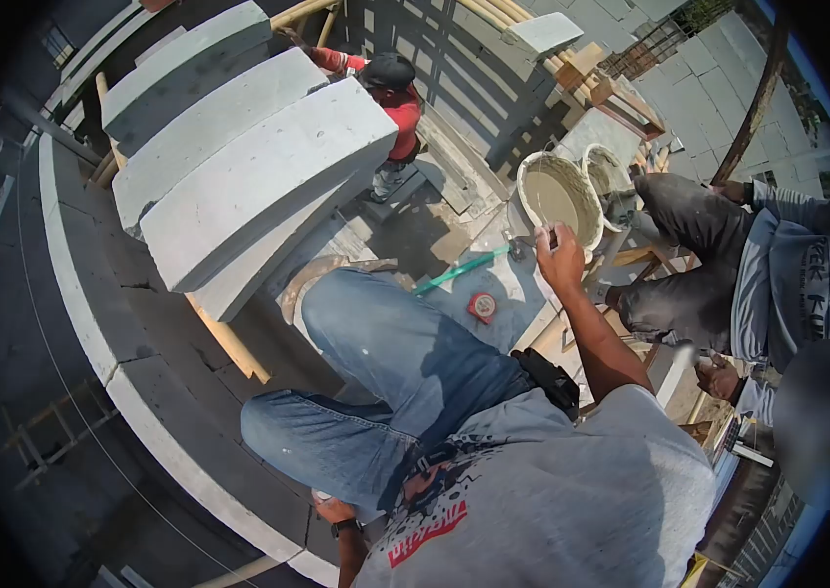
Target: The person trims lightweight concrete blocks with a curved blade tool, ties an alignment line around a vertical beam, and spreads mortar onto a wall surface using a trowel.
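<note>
My right hand [560, 260] is raised in front of me with its fingers curled together, at the near rim of a white bucket [595, 221] of wet grey mortar. Whatever its fingers pinch, if anything, I cannot make out. Below it, a long green-handled tool [461, 270] and a red tape measure [482, 307] lie on a dusty board. Down beside my bent knee is my left hand [335, 511], a dark watch on its wrist, close to the pale block wall [155, 416]. My leg covers part of it, so its fingers are unclear.
Large pale blocks [273, 181] are stacked ahead to the left on wooden poles. Beyond them a person in red [403, 122] stands lower down. At right sits another person [778, 265] in grey. A second bucket [586, 162] stands behind the first. A string runs along the wall's outer side.
</note>
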Action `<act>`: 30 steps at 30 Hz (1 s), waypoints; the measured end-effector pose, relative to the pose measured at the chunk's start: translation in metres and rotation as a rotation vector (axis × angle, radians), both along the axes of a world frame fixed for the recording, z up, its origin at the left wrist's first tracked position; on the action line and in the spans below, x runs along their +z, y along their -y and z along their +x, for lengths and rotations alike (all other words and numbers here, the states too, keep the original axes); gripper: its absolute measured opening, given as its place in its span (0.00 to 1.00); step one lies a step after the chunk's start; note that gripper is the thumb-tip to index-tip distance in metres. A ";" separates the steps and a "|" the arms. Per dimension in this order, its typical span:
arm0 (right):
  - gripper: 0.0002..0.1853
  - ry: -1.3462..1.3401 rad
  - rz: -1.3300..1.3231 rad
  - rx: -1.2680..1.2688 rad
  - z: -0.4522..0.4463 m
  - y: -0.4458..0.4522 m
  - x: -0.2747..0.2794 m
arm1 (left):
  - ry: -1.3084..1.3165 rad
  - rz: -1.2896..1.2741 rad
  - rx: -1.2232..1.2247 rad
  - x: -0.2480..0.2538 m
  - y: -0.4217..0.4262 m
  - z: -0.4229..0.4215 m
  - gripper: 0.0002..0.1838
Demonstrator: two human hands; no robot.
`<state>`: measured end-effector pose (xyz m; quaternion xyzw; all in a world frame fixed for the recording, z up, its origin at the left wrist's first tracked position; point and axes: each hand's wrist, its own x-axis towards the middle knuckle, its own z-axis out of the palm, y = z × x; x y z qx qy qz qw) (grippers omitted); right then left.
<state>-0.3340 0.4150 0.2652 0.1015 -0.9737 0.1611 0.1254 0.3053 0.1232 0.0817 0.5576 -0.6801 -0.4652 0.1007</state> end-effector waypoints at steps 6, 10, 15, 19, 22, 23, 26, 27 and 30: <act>0.16 0.343 0.768 -0.137 -0.081 -0.061 -0.044 | -0.114 0.148 0.108 -0.036 0.005 0.026 0.31; 0.16 0.810 0.931 -0.011 -0.124 -0.090 -0.120 | 0.092 0.151 0.063 -0.009 0.010 0.010 0.25; 0.16 0.775 0.797 0.030 -0.149 -0.128 -0.100 | 0.150 0.082 0.049 -0.012 0.003 0.016 0.22; 0.17 0.930 0.605 -0.040 -0.183 -0.162 -0.049 | 0.284 0.076 -0.126 -0.002 0.019 0.017 0.21; 0.18 0.919 0.557 -0.027 -0.188 -0.159 -0.065 | 0.352 0.044 -0.367 -0.017 0.026 0.035 0.19; 0.18 0.895 0.548 -0.006 -0.190 -0.153 -0.089 | 0.354 0.028 -0.399 -0.016 0.029 0.038 0.18; 0.19 0.825 0.520 0.045 -0.190 -0.140 -0.143 | 0.313 0.023 -0.402 -0.013 0.032 0.037 0.17; 0.20 0.799 0.477 -0.011 -0.187 -0.136 -0.139 | 0.300 0.027 -0.379 -0.011 0.030 0.036 0.17; 0.22 0.636 0.347 -0.039 -0.181 -0.097 -0.131 | 0.373 0.114 -0.193 0.018 0.024 0.013 0.17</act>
